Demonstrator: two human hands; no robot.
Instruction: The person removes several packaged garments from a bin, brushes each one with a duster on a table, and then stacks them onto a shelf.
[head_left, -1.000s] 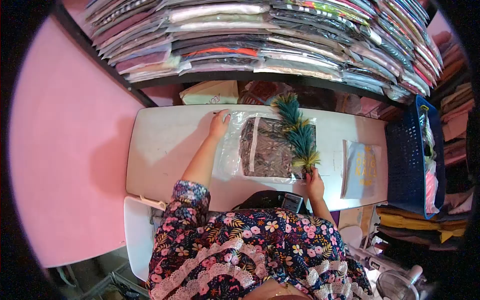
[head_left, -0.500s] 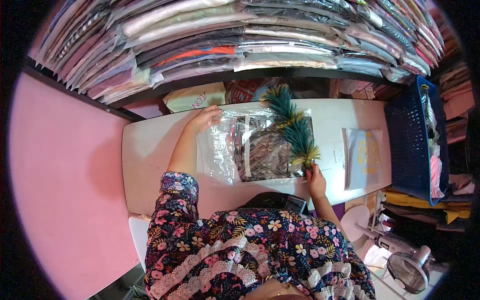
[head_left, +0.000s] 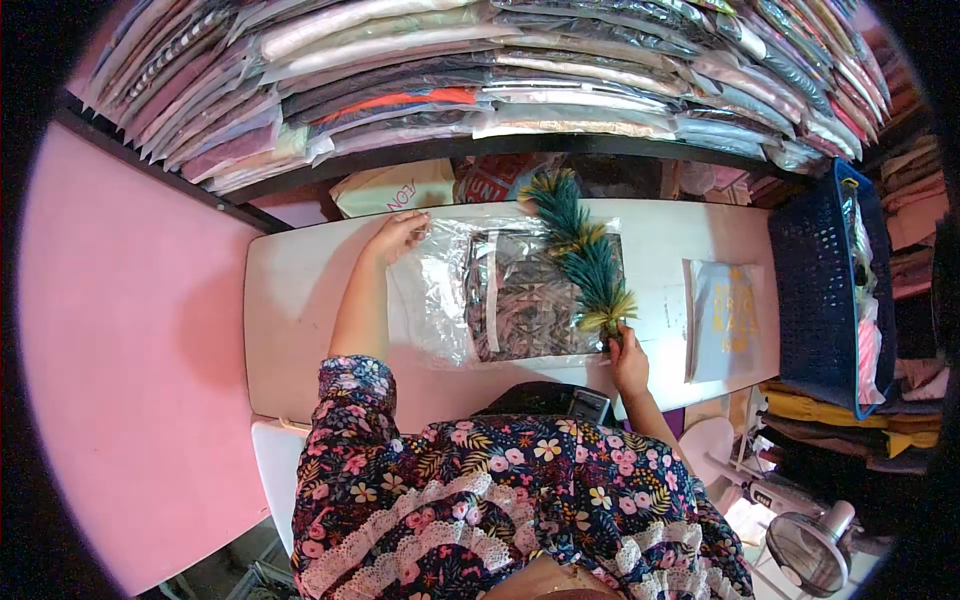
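Note:
A clear plastic bag (head_left: 440, 290) lies flat on the white table (head_left: 300, 300), with a folded dark patterned garment (head_left: 525, 300) inside it. My left hand (head_left: 398, 236) grips the bag's far left corner. My right hand (head_left: 628, 358) holds the handle end of a teal and yellow feather duster (head_left: 580, 255), which lies across the right part of the bag and garment.
A grey packet with yellow print (head_left: 722, 318) lies on the table's right part. A blue plastic basket (head_left: 815, 290) with clothes stands at the right. Shelves of bagged folded garments (head_left: 500, 80) fill the back. A pink wall (head_left: 130, 330) is left. A fan (head_left: 805, 550) stands lower right.
My left hand has drawn the bag's left corner further left, spreading the plastic. My right hand and the duster have stayed nearly in place.

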